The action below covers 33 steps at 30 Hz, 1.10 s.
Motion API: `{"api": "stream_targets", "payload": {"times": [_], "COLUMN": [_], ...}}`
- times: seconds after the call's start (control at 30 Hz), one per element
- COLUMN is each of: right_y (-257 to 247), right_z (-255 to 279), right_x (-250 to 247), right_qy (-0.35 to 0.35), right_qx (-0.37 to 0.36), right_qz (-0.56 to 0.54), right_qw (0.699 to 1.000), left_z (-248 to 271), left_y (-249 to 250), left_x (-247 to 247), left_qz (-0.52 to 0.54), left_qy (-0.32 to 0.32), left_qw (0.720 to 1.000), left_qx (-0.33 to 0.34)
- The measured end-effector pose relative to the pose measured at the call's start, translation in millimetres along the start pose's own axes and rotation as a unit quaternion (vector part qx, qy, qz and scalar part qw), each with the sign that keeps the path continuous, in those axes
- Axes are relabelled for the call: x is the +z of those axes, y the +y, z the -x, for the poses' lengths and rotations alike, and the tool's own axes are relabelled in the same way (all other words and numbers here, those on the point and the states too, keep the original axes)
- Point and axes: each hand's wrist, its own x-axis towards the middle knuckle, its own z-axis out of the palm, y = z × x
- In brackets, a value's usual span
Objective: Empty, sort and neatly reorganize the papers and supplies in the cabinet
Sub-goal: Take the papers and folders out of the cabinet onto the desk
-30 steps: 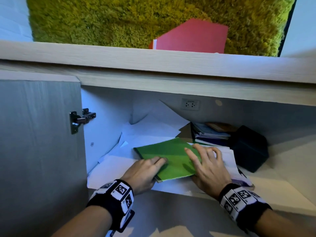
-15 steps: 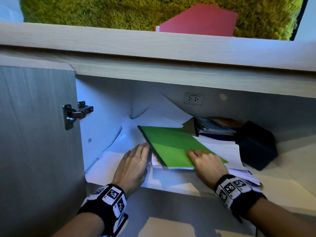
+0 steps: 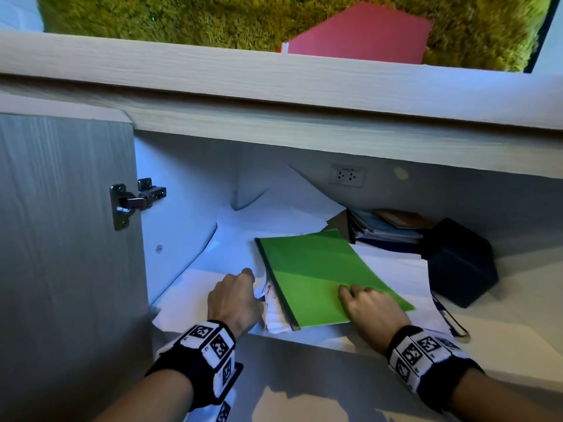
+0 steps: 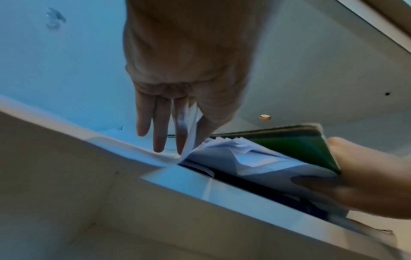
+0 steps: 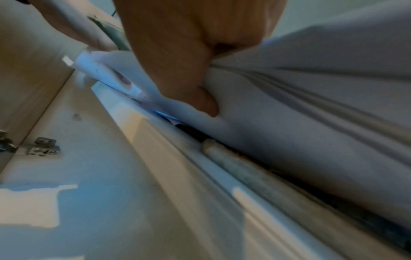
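A green folder point(image 3: 320, 275) with a black spine lies on top of a bundle of white papers point(image 3: 274, 318) near the front of the open cabinet. My right hand point(image 3: 362, 300) grips this bundle at its near right corner, fingers on the green cover and thumb underneath, as the left wrist view shows point(image 4: 355, 176). My left hand point(image 3: 240, 287) stands at the bundle's left edge with fingers pointing down. It pinches the raised edge of a loose white sheet point(image 4: 189, 126) between thumb and forefinger. More loose white sheets point(image 3: 198, 293) cover the shelf floor.
A black box point(image 3: 460, 263) stands at the right, with a pile of dark folders point(image 3: 380, 229) behind it against the back wall. The grey door point(image 3: 61, 239) hangs open at the left on its hinge point(image 3: 134, 202). A red folder point(image 3: 365, 35) lies on the cabinet top.
The green folder has turned so its spine faces left and has slid toward the front. My left hand left the cover for the bundle's left edge. My right hand shifted to the near corner.
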Motion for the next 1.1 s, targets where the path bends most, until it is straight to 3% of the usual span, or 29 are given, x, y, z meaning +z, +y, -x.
{"api": "stream_targets", "payload": {"times": [0.27, 0.37, 0.5, 0.6, 0.67, 0.73, 0.8, 0.9, 1.1], "right_y": [8, 7, 8, 10, 10, 11, 14, 21, 30], "right_z": [36, 49, 58, 61, 62, 64, 69, 74, 65], "right_x": [-24, -16, -9, -6, -7, -4, 0, 7, 38], "right_qy": [-0.088, -0.111, -0.131, -0.128, -0.090, -0.045, 0.041, 0.108, -0.003], "right_qx": [0.025, 0.003, -0.005, 0.022, 0.060, 0.079, 0.085, 0.082, 0.078], "right_qz": [0.013, 0.032, 0.019, 0.005, -0.017, -0.048, -0.064, -0.033, -0.038], "right_qw": [0.996, 0.993, 0.991, 0.991, 0.994, 0.995, 0.993, 0.990, 0.996], "left_z": [19, 26, 36, 38, 39, 38, 39, 47, 57], "left_y": [23, 33, 66, 94, 107, 110, 105, 96, 80], "left_x": [0, -1, -18, -25, -18, -3, 10, 15, 8], "left_qz": [0.033, 0.022, 0.002, -0.003, 0.008, 0.021, 0.033, 0.047, -0.058], "left_qy": [-0.052, -0.022, 0.071, 0.118, 0.069, -0.024, -0.125, -0.226, -0.271], "left_qw": [0.997, 0.998, 0.996, 0.984, 0.976, 0.968, 0.956, 0.936, 0.908], "left_qx": [0.047, 0.049, 0.051, 0.135, 0.208, 0.250, 0.263, 0.266, 0.314]}}
